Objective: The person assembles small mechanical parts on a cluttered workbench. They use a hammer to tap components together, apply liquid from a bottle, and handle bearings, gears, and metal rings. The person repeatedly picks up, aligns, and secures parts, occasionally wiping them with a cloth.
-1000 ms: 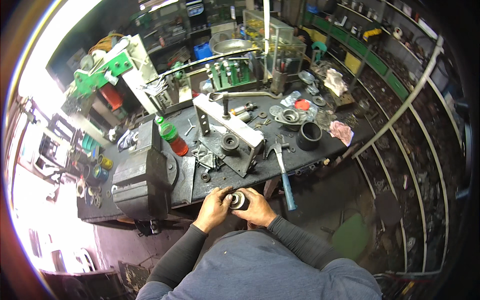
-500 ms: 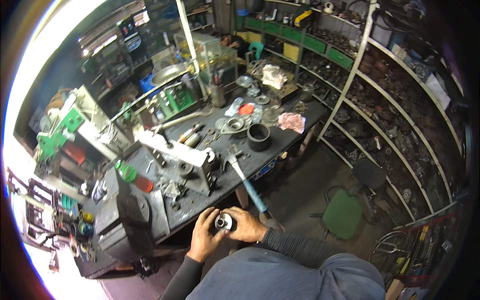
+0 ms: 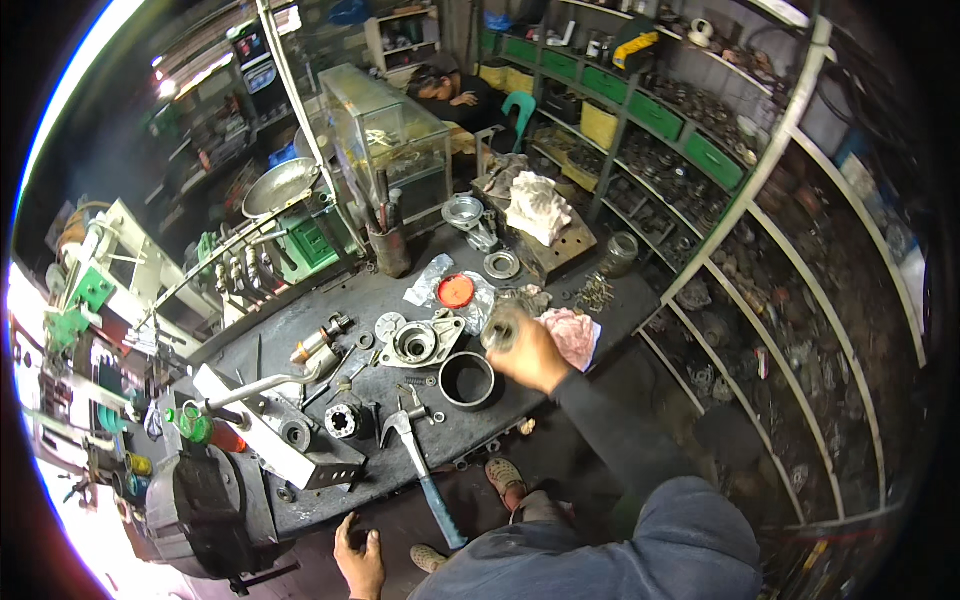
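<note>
My right hand (image 3: 537, 357) is over the bench's right part, its fingers closed round a blurred round metal part (image 3: 500, 328). Just left of it a black metal ring (image 3: 467, 381) stands on the bench, and a pink cloth (image 3: 570, 336) lies to its right. A cast metal housing (image 3: 415, 343) with a round bore is further left. Low in the picture, off the bench's front edge, my left hand (image 3: 360, 557) has its fingers apart and nothing in them. A hammer (image 3: 420, 465) with a blue grip lies over the front edge, its handle sticking out.
A bench vise (image 3: 205, 510) is at the near left, beside a white metal channel (image 3: 275, 432). An orange-red lid (image 3: 455, 291), a white rag (image 3: 538, 208) and a glass jar (image 3: 620, 250) lie further back. Another person (image 3: 460, 100) is beyond the glass case (image 3: 390, 135).
Both hands held the round metal part together near my body. My right hand has carried it out over the bench; my left hand has let go and dropped lower left. The view has shifted.
</note>
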Demonstrator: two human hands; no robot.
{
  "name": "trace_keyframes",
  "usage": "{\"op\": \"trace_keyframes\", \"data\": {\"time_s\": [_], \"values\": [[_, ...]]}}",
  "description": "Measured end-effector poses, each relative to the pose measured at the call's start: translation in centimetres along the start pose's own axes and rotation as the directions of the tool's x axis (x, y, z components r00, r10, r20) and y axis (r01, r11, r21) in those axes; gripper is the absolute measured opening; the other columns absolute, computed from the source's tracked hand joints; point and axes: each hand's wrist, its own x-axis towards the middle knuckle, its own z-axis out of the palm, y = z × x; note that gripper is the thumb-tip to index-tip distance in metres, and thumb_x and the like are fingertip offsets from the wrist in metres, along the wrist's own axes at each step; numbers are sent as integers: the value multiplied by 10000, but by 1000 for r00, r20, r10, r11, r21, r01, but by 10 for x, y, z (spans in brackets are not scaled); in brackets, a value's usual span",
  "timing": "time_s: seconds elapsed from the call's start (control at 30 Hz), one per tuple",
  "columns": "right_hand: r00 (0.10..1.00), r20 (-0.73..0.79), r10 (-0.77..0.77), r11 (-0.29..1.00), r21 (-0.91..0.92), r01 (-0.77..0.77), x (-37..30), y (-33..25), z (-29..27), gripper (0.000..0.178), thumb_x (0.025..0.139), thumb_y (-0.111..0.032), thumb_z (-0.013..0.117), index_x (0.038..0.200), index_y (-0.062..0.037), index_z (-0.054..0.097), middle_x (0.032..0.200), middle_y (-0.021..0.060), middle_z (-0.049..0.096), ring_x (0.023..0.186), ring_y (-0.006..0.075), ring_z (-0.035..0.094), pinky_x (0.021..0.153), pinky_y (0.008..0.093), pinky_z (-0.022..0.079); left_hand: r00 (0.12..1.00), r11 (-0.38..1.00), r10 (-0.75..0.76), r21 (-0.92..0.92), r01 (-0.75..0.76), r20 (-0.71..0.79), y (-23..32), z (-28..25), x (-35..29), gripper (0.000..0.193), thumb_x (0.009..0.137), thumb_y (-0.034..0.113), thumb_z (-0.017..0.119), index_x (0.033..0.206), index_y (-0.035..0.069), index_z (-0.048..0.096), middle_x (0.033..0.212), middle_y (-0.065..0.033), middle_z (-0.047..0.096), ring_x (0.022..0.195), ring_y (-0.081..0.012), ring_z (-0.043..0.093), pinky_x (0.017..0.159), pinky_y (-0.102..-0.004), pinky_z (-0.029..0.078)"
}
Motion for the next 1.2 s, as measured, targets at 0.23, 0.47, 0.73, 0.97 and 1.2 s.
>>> {"op": "trace_keyframes", "data": {"time_s": [0.23, 0.47, 0.73, 0.97, 1.2], "values": [[947, -251, 201, 946, -204, -254, 186, 161, 50, 392, 730, -207, 885, 1058, -42, 748, 1059, 259, 787, 1031, 457, 763, 912, 528, 605, 959, 932, -276, 226, 282, -60, 30, 5, -71, 508, 979, 142, 808, 1453, 25, 666, 1373, -203, 725, 1212, -355, 713, 1031, -437, 580], [904, -45, 426, 779, -490, -392, 215, 207, 58, 580, 786, -497, 842, 1081, 1, 829, 1086, 287, 799, 1053, 464, 776, 917, 562, 595, 813, 808, -507, 170, 564, -286, 26, -6, -140, 508, 897, 83, 833, 1381, 16, 691, 1305, -174, 739, 1094, -323, 743, 964, -406, 602], [952, 5, 305, 689, -692, -217, 226, 216, 46, 790, 793, -466, 901, 1316, 97, 717, 1323, 339, 727, 1267, 490, 692, 1096, 516, 547, 884, 886, -362, 184, 425, -295, -8, -40, -85, 511, 930, 192, 824, 1396, 37, 684, 1351, -187, 708, 1242, -375, 691, 1102, -446, 544], [990, -93, -110, 933, -352, 71, 107, 89, 14, 391, 1003, -180, 763, 1314, 44, 689, 1130, 248, 756, 1002, 409, 726, 899, 478, 556, 958, 889, -74, 417, 190, -278, -95, -72, 88, 637, 919, 219, 836, 1476, 36, 587, 1446, -224, 630, 1370, -418, 595, 1177, -479, 480], [916, 386, -111, 988, -57, 144, -157, -153, 90, 298, 915, -128, 775, 1180, 6, 759, 1034, 203, 767, 865, 330, 750, 786, 431, 599, 986, 903, -25, 419, 93, -164, -162, -74, 164, 455, 884, 95, 753, 1335, 50, 716, 1280, -246, 646, 1224, -448, 656, 1053, -515, 546]]}}
